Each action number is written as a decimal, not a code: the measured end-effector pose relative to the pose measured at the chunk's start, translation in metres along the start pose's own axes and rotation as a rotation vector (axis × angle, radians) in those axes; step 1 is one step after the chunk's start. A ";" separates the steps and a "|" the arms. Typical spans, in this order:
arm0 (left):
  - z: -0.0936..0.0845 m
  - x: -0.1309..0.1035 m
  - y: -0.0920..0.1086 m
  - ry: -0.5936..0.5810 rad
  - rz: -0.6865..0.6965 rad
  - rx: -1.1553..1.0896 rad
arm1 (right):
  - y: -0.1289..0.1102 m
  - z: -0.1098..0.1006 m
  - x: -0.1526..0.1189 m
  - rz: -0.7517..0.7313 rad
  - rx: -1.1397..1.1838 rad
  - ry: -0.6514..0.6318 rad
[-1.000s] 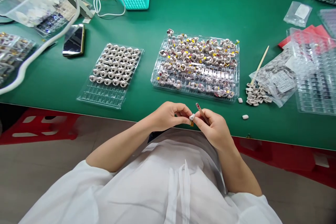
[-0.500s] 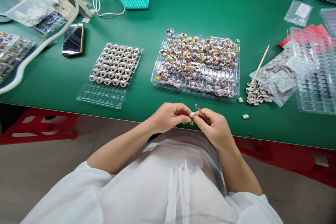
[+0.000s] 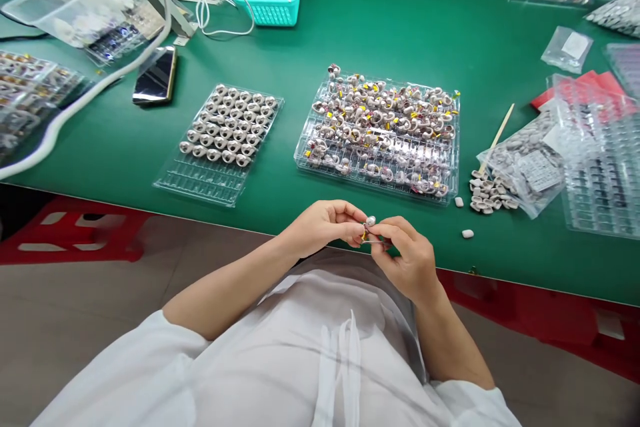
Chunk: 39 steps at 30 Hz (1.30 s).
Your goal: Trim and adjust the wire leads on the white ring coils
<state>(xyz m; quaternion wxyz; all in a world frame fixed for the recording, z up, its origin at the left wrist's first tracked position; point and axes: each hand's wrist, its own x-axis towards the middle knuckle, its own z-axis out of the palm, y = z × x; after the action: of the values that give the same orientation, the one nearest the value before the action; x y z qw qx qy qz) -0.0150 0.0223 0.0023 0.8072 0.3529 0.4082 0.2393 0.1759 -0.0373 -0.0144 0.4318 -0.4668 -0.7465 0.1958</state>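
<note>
Between thumb and fingers, my left hand (image 3: 333, 225) pinches a small ring (image 3: 370, 221) with a pale top and a yellow tag below it. My right hand (image 3: 407, 255) grips a thin stick (image 3: 377, 241), whose tip lies at the ring's underside. Both hands are above the table's front edge. Beyond them a clear tray (image 3: 303, 159) is heaped with many rings, some with yellow tags. To its left, another clear tray (image 3: 200, 180) holds rows of rings, its front slots bare. Small pale pieces (image 3: 490, 195) are piled at the right, with two loose ones nearby.
A phone (image 3: 156, 77), a white cable (image 3: 63, 121) and a turquoise basket (image 3: 269, 12) are at the left and back. A wooden stick (image 3: 501, 128), plastic bags (image 3: 537, 170) and stacked clear trays (image 3: 600, 173) lie right. Red stools (image 3: 75, 230) stand below the table edge.
The stick in my right hand has swung from pointing up beyond the fingers to lying nearly level under the ring. The ring's pale top now shows more. The view has shifted slightly.
</note>
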 end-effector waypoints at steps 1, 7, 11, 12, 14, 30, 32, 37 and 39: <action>0.000 0.000 0.000 0.000 -0.035 -0.052 | 0.000 0.001 0.000 -0.008 -0.013 0.003; -0.004 0.004 0.000 -0.104 -0.237 -0.220 | 0.004 -0.002 0.000 -0.196 -0.132 -0.046; -0.008 0.006 0.003 -0.159 -0.271 -0.209 | 0.009 -0.005 -0.001 -0.241 -0.130 -0.142; -0.008 0.006 0.003 -0.159 -0.264 -0.204 | 0.009 -0.006 -0.001 -0.226 -0.112 -0.163; -0.007 0.005 0.003 -0.143 -0.228 -0.182 | 0.008 -0.006 -0.003 -0.185 -0.054 -0.176; 0.013 -0.006 0.001 0.062 0.185 -0.060 | 0.004 -0.023 -0.015 0.299 0.113 0.307; 0.013 -0.008 0.000 0.083 0.201 -0.035 | 0.008 -0.026 -0.018 0.299 0.044 0.211; 0.016 -0.011 0.002 0.159 0.254 0.021 | 0.005 -0.030 -0.019 0.384 0.192 0.146; 0.018 -0.012 0.002 0.188 0.275 0.047 | -0.003 -0.028 -0.019 0.392 0.351 0.215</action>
<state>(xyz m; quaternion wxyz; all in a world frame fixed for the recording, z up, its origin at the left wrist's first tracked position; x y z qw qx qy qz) -0.0071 0.0084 0.0173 0.7166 0.4002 0.4354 0.3697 0.2010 -0.0588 -0.0056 0.5368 -0.5382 -0.5466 0.3512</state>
